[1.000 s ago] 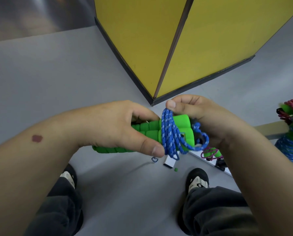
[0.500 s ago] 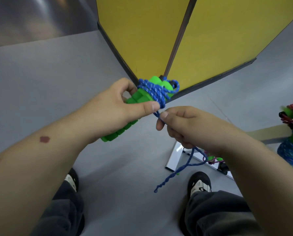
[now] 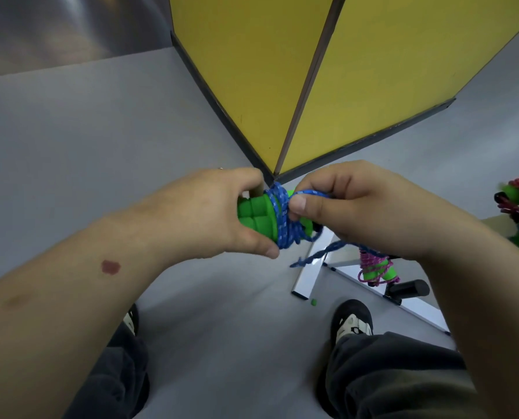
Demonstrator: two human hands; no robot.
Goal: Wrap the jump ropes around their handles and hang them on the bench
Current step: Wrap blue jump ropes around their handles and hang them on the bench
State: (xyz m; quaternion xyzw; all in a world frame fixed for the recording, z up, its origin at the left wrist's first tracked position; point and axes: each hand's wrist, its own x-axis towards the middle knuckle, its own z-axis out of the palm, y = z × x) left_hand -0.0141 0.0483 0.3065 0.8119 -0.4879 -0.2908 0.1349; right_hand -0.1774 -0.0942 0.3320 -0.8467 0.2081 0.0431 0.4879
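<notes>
So the floor (image 3: 86, 152) is plain grey, smooth, kinda matte. Up top there's a big yellow panel thing (image 3: 388, 71), two flat yellow faces meeting at a dark vertical seam, with a dark base strip (image 3: 364, 140) running along the bottom where it meets the floor. Top left corner has a shiny metallic wall (image 3: 55, 28) with blurry reflections. At the bottom you get dark grey trouser legs (image 3: 397, 376) and black shoes with white uppers, the right shoe (image 3: 353, 320) showing clearly and the left shoe (image 3: 131, 320) mostly hidden. There's also a tiny green scrap (image 3: 313, 302) lying on the floor near the right shoe.
</notes>
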